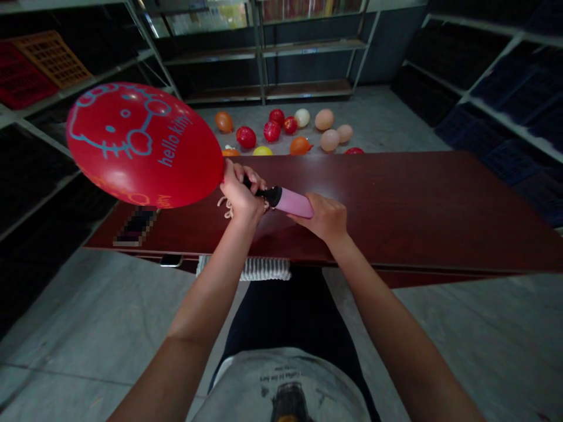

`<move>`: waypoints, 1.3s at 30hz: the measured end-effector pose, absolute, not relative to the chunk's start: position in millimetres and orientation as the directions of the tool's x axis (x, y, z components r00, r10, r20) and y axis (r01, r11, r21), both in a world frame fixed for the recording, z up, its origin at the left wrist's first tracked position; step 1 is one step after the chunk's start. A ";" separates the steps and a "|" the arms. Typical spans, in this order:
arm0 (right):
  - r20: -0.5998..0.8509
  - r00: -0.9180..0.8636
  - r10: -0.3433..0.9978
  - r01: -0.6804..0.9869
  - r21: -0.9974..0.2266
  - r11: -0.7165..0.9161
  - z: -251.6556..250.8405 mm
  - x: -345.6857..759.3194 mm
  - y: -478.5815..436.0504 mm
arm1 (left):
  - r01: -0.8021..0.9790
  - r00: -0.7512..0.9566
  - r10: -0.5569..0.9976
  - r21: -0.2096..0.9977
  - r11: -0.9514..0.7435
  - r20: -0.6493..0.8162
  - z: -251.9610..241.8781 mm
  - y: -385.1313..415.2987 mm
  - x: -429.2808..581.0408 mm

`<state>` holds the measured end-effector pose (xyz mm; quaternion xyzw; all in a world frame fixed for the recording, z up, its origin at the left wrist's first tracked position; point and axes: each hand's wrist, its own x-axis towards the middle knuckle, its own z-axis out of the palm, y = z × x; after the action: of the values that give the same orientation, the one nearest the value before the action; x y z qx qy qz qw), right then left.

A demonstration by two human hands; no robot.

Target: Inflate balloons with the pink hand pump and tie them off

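Your left hand point(240, 190) is closed around the neck of a large red balloon point(147, 146) and the black front end of a pink pump point(292, 203). The fingers cover the join, so you can't quite tell how far the nozzle sits inside the neck. Your right hand point(326, 218) is wrapped around the pump's pink barrel, to the right of your left hand. The balloon is swollen and round, printed with a light-blue cat face and "hello kitty", and it hangs in the air over the left end of the dark red bench point(404, 205).

Under your left wrist, pale curled strands point(227, 208) show above the bench. Near the left end lies a blurred-out flat dark object point(137, 225), and a grey striped cloth point(266, 269) shows at the near edge, in front of you. Beyond the far edge, orange, red, white, yellow and peach small balloons point(271, 131) are scattered on the grey floor point(373, 120), with metal shelves point(308, 46) farther off.
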<state>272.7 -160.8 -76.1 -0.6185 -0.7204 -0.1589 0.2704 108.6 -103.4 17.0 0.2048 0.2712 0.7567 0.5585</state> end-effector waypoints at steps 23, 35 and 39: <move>0.579 -0.159 0.800 0.980 -0.004 0.197 -74.0 269.0 -163.2 | -0.726 -0.405 0.914 0.622 -0.293 -0.042 36.9 -98.8 34.0; 0.594 -0.039 0.804 0.981 -0.128 0.143 -76.9 274.9 -158.2 | -0.726 -0.325 0.946 0.639 -0.255 0.009 37.5 -93.9 100.0; 0.574 -0.015 0.819 0.980 -0.155 0.126 -77.4 276.2 -157.3 | -0.727 -0.268 0.963 0.655 -0.207 0.007 21.9 -95.4 128.9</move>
<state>276.2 -157.3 -77.4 -0.6448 -0.6974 -0.1453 0.2769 128.9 -95.4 21.9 0.2141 0.2764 0.7467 0.5659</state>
